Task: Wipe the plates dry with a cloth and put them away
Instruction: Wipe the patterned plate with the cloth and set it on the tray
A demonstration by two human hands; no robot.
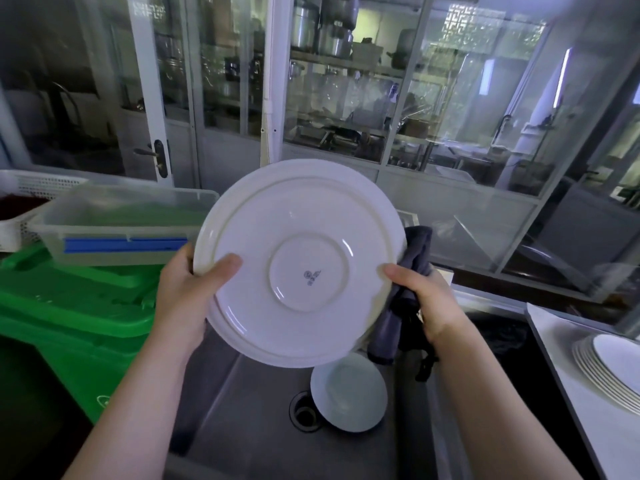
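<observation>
I grip the white plate point(301, 261) upright above the sink point(249, 410), underside toward me: left hand point(187, 292) pinching its rim, right hand point(426, 299) pinching rim and grey cloth point(412, 268).

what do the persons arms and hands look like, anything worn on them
Both forearms are bare right up to the frame's lower edge, with no sleeve in view. The left hand and the right hand wear no gloves, and no ring, watch or bracelet shows. The nails look short and unpainted.
</observation>
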